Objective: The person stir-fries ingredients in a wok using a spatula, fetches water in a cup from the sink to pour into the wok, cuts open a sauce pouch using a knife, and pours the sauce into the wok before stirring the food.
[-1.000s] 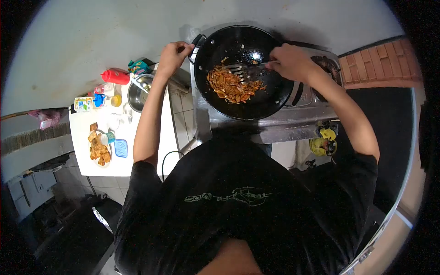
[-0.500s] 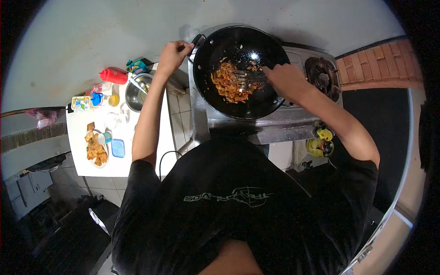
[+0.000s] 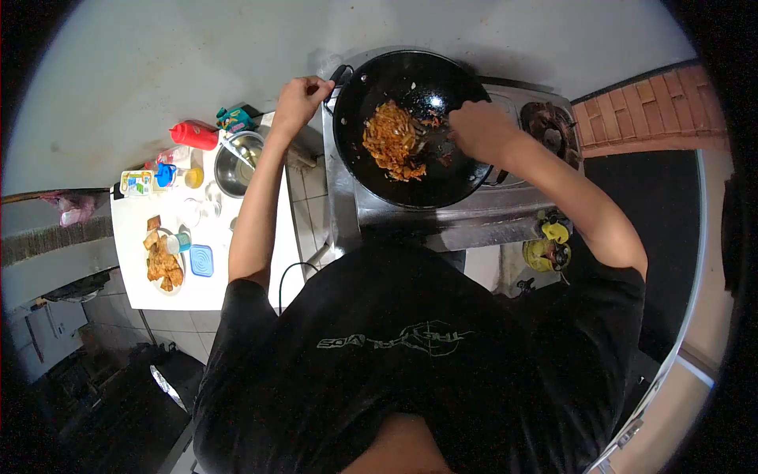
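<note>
A black wok [image 3: 410,192] sits on the stove, with a heap of reddish-brown chopped food [image 3: 391,142] in its left half. My left hand [image 3: 304,103] is closed on the wok's black side handle [image 3: 339,75] at the upper left. Over the right side of the wok, my right hand [image 3: 483,133] is closed around the handle of a slotted spatula [image 3: 422,141]. The spatula's metal head is at the heap's right edge, partly hidden and blurred. Small bits of food lie scattered on the wok's dark surface.
The steel stove [image 3: 442,229] has a second burner [image 3: 549,130] at right. On the white table [image 3: 264,237] at left are a steel bowl [image 3: 237,170], a red bottle [image 3: 193,134], a plate of fried pieces [image 3: 164,265] and a blue lid [image 3: 202,260]. A green gas cylinder [image 3: 545,254] stands below.
The food has been pushed into a tighter heap, and the spatula head shows less than before. My right hand has shifted slightly left. My left hand remains at the wok's handle.
</note>
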Demonstrator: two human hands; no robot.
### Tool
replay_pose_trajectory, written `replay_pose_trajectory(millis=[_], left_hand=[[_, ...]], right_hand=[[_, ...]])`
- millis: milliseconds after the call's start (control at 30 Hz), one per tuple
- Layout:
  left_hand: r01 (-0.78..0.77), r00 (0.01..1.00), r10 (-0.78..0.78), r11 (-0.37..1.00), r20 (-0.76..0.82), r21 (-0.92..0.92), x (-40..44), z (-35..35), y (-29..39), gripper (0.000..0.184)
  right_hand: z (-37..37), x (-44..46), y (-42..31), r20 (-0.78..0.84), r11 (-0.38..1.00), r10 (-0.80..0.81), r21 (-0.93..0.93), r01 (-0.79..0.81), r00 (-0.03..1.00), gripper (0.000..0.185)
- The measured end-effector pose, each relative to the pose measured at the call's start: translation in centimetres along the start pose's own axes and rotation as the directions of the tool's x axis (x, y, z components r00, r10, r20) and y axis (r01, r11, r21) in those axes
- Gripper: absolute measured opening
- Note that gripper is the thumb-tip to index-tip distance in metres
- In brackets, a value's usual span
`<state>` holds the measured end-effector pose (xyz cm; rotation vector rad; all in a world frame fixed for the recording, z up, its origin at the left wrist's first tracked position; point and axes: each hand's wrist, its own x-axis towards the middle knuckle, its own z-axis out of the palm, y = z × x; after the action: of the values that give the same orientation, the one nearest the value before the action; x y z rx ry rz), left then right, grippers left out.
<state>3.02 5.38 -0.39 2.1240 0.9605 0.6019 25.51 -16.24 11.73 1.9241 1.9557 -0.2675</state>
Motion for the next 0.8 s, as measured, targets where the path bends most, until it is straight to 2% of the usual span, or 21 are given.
replay_pose_trajectory(millis=[33, 100, 133, 233, 267, 367, 467, 500, 533, 600, 633, 667, 733, 800], left_hand=[[-0.008, 1.000, 0.008, 1.000, -0.006, -0.004, -0.1, 0.0, -0.2, 0.033], [0.012, 1.000, -0.012, 1.000, 0.001, -0.009, -0.1, -0.1, 0.0, 0.033], [0.023, 1.000, -0.022, 1.000, 0.012, -0.008, -0.1, -0.1, 0.1, 0.033], [0.029, 1.000, -0.030, 0.999, -0.006, -0.044, -0.3, 0.2, 0.0, 0.034], [0.033, 0.999, -0.033, 0.999, -0.012, -0.043, -0.3, 0.1, 0.2, 0.034], [0.059, 0.998, -0.059, 0.998, -0.010, -0.033, -0.7, -0.1, 0.3, 0.034], [0.020, 1.000, -0.021, 0.998, -0.020, -0.056, -0.9, 0.0, 0.4, 0.033], [0.044, 0.999, -0.045, 0.999, -0.009, -0.031, -1.0, -0.3, 1.0, 0.032], [0.070, 0.998, -0.070, 0.998, 0.000, -0.003, -1.2, -0.5, 1.5, 0.032], [0.098, 0.995, -0.099, 0.995, 0.028, 0.021, -1.3, -0.8, 1.9, 0.034], [0.114, 0.991, -0.116, 0.993, 0.059, 0.042, -1.2, -0.9, 2.0, 0.036], [0.110, 0.992, -0.113, 0.993, 0.061, 0.047, -1.2, -0.9, 2.1, 0.036], [0.058, 0.998, -0.060, 0.995, 0.025, 0.077, -1.2, -0.8, 2.0, 0.037], [0.051, 0.998, -0.054, 0.996, 0.034, 0.069, -1.1, -0.8, 1.7, 0.037]], right_hand=[[-0.5, -0.2, 0.5, 0.004, 1.000, -0.003, -0.002, 0.003, 1.000, 0.017], [-2.6, -1.2, 1.9, 0.010, 0.983, 0.116, -0.146, -0.114, 0.993, 0.015], [-2.5, -1.1, 2.6, 0.015, 0.983, 0.111, -0.150, -0.107, 0.994, 0.015], [-1.0, 1.4, 4.7, -0.281, 0.952, 0.118, -0.241, -0.190, 0.952, 0.011], [0.1, 2.5, 4.8, -0.284, 0.952, 0.111, -0.244, -0.184, 0.952, 0.011], [1.8, 4.6, 3.9, -0.255, 0.956, -0.123, -0.290, 0.045, 0.959, 0.013], [-0.1, 3.9, 4.2, -0.277, 0.932, -0.247, -0.329, 0.150, 0.929, 0.014], [-0.5, 3.8, 5.2, -0.379, 0.944, -0.283, -0.274, 0.185, 0.881, 0.012], [-0.8, 4.2, 5.8, -0.378, 0.942, -0.292, -0.273, 0.196, 0.878, 0.012], [-0.9, 5.5, 6.9, -0.476, 0.926, -0.339, -0.323, 0.197, 0.811, 0.013], [0.4, 7.2, 7.2, -0.417, 0.919, -0.309, -0.362, 0.155, 0.855, 0.023], [1.1, 7.3, 6.7, -0.422, 0.921, -0.305, -0.358, 0.151, 0.854, 0.023], [2.2, 7.5, 6.4, -0.229, 0.889, -0.404, -0.326, 0.321, 0.886, 0.021], [1.6, 5.8, 6.2, -0.249, 0.881, -0.442, -0.303, 0.364, 0.862, 0.020]])
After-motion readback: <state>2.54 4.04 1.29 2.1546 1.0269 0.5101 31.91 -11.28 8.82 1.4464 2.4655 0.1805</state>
